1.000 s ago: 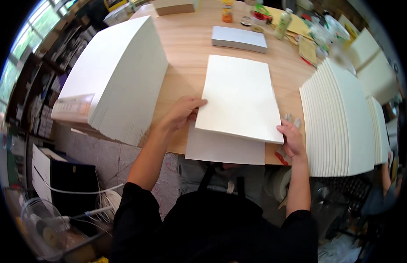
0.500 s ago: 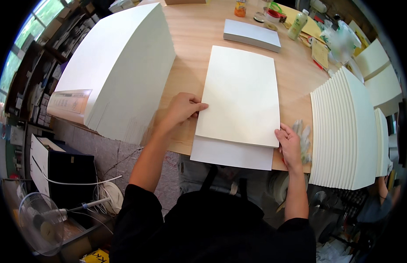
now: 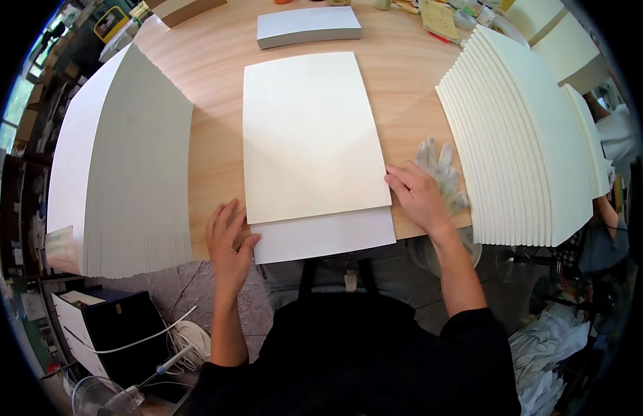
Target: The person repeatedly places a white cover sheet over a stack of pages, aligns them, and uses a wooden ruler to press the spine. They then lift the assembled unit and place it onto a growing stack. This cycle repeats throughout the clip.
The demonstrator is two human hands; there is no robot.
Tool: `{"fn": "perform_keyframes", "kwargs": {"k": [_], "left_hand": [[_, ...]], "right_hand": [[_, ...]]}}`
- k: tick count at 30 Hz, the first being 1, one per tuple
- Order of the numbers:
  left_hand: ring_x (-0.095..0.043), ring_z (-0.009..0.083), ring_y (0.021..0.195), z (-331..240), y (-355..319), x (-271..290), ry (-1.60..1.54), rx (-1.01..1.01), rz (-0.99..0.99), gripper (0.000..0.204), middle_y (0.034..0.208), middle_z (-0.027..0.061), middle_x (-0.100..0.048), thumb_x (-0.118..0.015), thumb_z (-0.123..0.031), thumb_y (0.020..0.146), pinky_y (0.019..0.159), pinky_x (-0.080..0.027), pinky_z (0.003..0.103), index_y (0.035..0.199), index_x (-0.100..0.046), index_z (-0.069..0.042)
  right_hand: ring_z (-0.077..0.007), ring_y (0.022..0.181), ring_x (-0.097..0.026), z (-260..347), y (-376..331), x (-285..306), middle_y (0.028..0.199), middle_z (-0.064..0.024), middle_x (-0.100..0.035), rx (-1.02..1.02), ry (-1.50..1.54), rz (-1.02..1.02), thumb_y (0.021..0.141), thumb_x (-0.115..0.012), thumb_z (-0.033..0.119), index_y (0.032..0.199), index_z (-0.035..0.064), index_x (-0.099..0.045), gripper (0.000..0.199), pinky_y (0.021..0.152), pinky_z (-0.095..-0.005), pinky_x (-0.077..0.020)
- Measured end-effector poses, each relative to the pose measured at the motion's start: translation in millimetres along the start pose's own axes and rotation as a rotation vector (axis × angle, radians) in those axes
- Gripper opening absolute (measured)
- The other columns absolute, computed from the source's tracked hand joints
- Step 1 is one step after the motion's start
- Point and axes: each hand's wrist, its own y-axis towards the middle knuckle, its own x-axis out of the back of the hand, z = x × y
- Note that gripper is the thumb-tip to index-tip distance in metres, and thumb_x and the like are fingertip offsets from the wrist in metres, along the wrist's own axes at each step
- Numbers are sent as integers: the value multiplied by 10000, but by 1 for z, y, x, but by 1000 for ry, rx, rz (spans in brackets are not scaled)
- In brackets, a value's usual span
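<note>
In front of me lies a large cream sheet or thin paper stack (image 3: 311,139); I cannot tell how many layers it has. A white sheet (image 3: 325,239) shows from under its near edge and juts past the table edge. My left hand (image 3: 230,243) is open at the near left corner, its fingers apart and the thumb beside the white sheet. On the other side, my right hand (image 3: 415,194) has its thumb and fingers closed together at the right edge of the cream paper. A whitish work glove (image 3: 442,173) lies just beyond that hand.
A tall paper stack (image 3: 141,173) stands at the left of the table (image 3: 217,139). Thick folded cream bundles (image 3: 501,139) are piled at the right. A smaller white stack (image 3: 307,24) sits at the far side. A fan (image 3: 103,395) is at lower left.
My view has shifted, so the table's things sit elsewhere in the picture. My left hand has let go of the cream paper's edge and come nearer; my right hand has slid farther up its right edge.
</note>
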Motion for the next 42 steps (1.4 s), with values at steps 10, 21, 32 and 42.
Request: {"fn": "perform_keyframes", "kwargs": {"k": [10, 21, 32, 42], "left_hand": [[-408, 362, 1494, -1, 0, 0, 21, -30, 26, 548, 1500, 55, -621, -787, -52, 822, 1235, -309, 481, 1360, -690, -72], [-418, 355, 1488, 0, -1, 0, 52, -48, 19, 553, 1497, 46, -627, -803, -70, 821, 1229, -309, 474, 1361, -688, -78], [-438, 358, 1472, 1, -1, 0, 67, -86, 7, 536, 1486, 64, -633, -801, -88, 827, 1220, -324, 475, 1350, -686, -65], [-438, 361, 1472, 4, 0, 1, 51, -90, 11, 531, 1486, 69, -627, -793, -126, 840, 1221, -339, 471, 1355, -679, -63]], "right_hand": [[-310, 781, -654, -4, -2, -6, 891, -96, -633, -25, 44, -65, 982, -723, 233, 1153, 52, -759, 251, 693, -403, -523], [-313, 775, -662, -2, -3, -6, 917, -95, -630, 24, -32, -68, 983, -722, 239, 1149, 51, -754, 253, 678, -407, -529], [-316, 790, -671, 1, -3, -4, 927, -104, -663, -47, 61, -50, 979, -722, 219, 1153, 41, -756, 252, 717, -401, -540], [-300, 802, -676, 3, -3, -8, 951, -113, -687, -24, -13, -51, 967, -719, 196, 1172, 43, -756, 259, 727, -378, -533]]}}
